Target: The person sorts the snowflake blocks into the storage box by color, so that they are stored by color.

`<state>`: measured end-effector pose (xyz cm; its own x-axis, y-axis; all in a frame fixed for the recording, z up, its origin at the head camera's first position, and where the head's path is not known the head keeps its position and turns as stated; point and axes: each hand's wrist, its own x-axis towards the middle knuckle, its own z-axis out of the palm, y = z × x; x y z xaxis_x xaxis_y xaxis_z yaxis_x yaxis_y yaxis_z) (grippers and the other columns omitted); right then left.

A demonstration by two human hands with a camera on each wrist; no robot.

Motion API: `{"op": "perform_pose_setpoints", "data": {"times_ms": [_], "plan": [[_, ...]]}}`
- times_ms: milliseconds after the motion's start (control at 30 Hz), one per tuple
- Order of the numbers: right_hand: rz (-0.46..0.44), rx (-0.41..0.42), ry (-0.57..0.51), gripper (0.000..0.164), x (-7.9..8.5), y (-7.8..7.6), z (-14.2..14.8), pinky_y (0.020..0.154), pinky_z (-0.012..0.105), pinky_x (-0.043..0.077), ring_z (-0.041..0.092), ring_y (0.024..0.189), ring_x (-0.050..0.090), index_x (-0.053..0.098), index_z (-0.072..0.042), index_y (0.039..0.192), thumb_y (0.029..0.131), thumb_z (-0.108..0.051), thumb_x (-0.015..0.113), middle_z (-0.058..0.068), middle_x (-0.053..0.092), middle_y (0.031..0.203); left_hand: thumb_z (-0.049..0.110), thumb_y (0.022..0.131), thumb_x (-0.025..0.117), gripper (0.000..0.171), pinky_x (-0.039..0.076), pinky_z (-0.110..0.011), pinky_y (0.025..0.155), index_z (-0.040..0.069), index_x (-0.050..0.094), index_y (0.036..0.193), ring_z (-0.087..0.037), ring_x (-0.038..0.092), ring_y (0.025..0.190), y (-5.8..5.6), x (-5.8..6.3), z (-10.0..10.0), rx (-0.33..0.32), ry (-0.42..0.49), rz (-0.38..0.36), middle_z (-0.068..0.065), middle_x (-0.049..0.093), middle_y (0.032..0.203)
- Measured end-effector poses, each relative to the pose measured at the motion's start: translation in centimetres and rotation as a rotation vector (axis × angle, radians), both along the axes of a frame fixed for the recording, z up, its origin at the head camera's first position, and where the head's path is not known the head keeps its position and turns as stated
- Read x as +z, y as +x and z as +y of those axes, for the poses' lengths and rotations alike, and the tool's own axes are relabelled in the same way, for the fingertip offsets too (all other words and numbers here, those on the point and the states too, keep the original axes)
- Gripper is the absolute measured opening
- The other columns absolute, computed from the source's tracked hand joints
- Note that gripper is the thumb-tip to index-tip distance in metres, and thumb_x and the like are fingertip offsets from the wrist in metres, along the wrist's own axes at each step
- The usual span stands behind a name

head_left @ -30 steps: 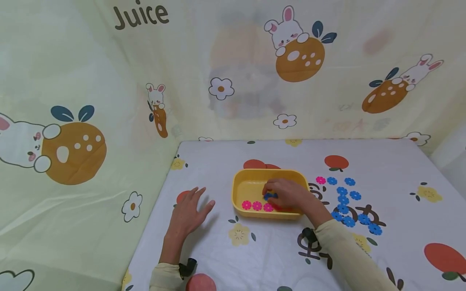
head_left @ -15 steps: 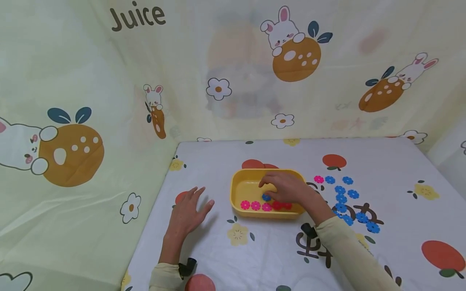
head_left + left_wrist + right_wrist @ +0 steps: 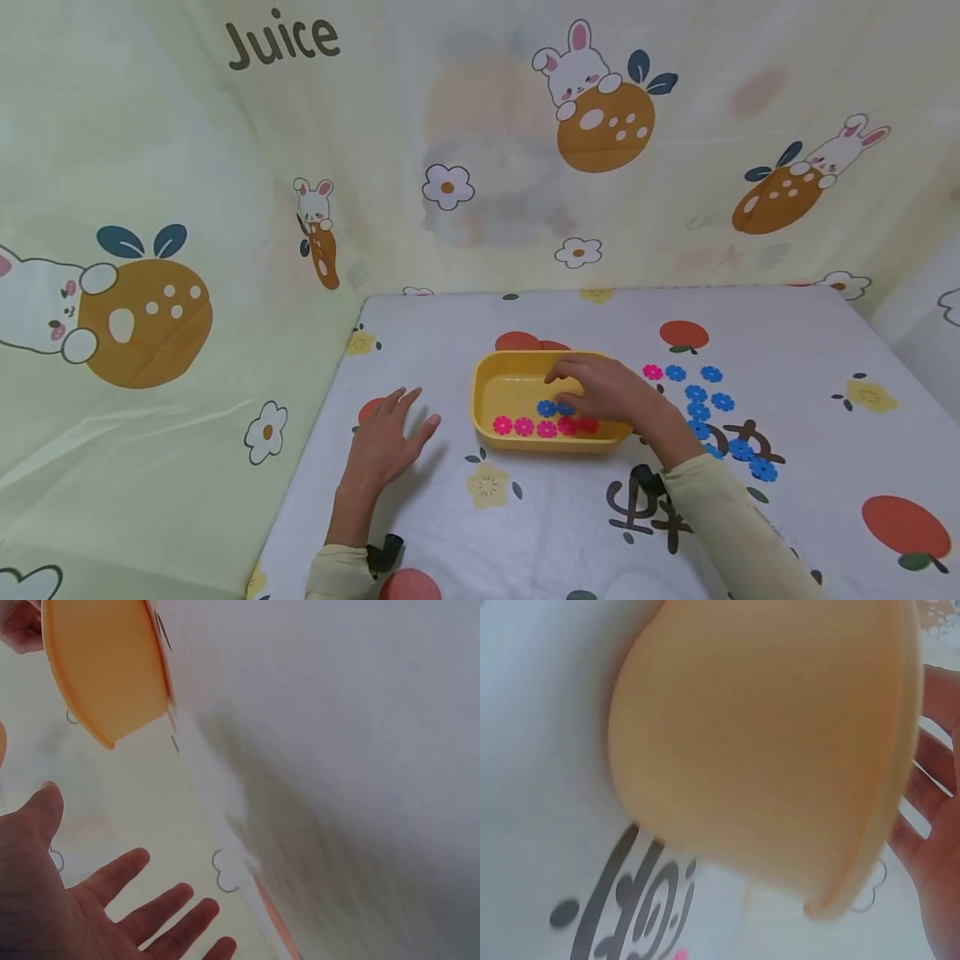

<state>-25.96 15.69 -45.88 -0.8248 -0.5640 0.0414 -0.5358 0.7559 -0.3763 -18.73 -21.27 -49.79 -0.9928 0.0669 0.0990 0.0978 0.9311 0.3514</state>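
A yellow tray [image 3: 495, 367] stands on the table. Along its near side, inside, several pink flower-shaped pieces [image 3: 524, 427] lie in a row. Behind that row are two blue flower-shaped pieces [image 3: 547, 408], the right one partly covered by the thumb. My right hand [image 3: 603, 390] reaches over the tray's right side, thumb and fingers apart with a gap between them. In the right wrist view the tray's wall [image 3: 757, 735] hides part of the fingers. To the left of the tray, my left hand [image 3: 384, 442] hovers over the cloth with its fingers spread, touching nothing.
Right of the tray, several loose blue flower-shaped pieces [image 3: 696, 392] are scattered on the cloth, with one pink piece [image 3: 652, 372] beside them. A printed tablecloth [image 3: 555, 517] covers the table. Patterned curtains [image 3: 510, 125] hang behind and to the left.
My right hand has loosened its fingers and drawn back slightly to the right, uncovering two blue pieces and more of the pink row. My left hand has stayed in place.
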Motion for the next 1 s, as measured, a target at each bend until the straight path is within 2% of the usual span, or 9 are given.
{"op": "perform_pose_setpoints", "data": {"times_ms": [400, 567, 733, 1000], "plan": [[0.031, -0.103, -0.006, 0.035, 1.1, 0.3, 4.4, 0.102, 0.058, 0.058, 0.038, 0.126, 0.065, 0.075, -0.014, 0.13, 0.097, -0.023, 0.082, 0.011, 0.069, 0.134, 0.063, 0.104, 0.057, 0.074, 0.052, -0.065, 0.107, 0.016, 0.052, 0.16, -0.04, 0.054, 0.145, -0.2, 0.4, 0.0, -0.021, 0.005, 0.009, -0.018, 0.048, 0.165], [0.055, -0.139, -0.02, 0.035, 1.5, 0.5, 6.9, 0.096, 0.056, 0.061, 0.039, 0.123, 0.066, 0.074, -0.01, 0.13, 0.097, -0.02, 0.082, 0.014, 0.07, 0.133, 0.064, 0.104, 0.057, 0.074, 0.051, -0.064, 0.109, 0.016, 0.052, 0.161, -0.04, 0.053, 0.146, -0.2, 0.3, 0.1, -0.022, 0.01, 0.003, -0.018, 0.047, 0.165], [0.072, -0.194, -0.017, 0.038, 1.1, 1.1, 9.3, 0.095, 0.06, 0.061, 0.041, 0.123, 0.066, 0.073, -0.008, 0.13, 0.095, -0.02, 0.083, 0.017, 0.071, 0.131, 0.065, 0.104, 0.056, 0.075, 0.049, -0.065, 0.111, 0.016, 0.051, 0.161, -0.04, 0.051, 0.147, -0.3, 0.3, 0.2, -0.015, 0.007, -0.015, -0.018, 0.046, 0.166], [0.028, -0.279, 0.003, 0.042, 0.6, 2.3, 12.5, 0.098, 0.065, 0.057, 0.045, 0.125, 0.064, 0.07, -0.007, 0.135, 0.096, -0.019, 0.082, 0.021, 0.069, 0.132, 0.065, 0.104, 0.056, 0.075, 0.049, -0.064, 0.111, 0.017, 0.05, 0.162, -0.04, 0.052, 0.147, -0.2, 0.2, 0.2, -0.015, 0.0, -0.019, -0.018, 0.046, 0.166]]}}
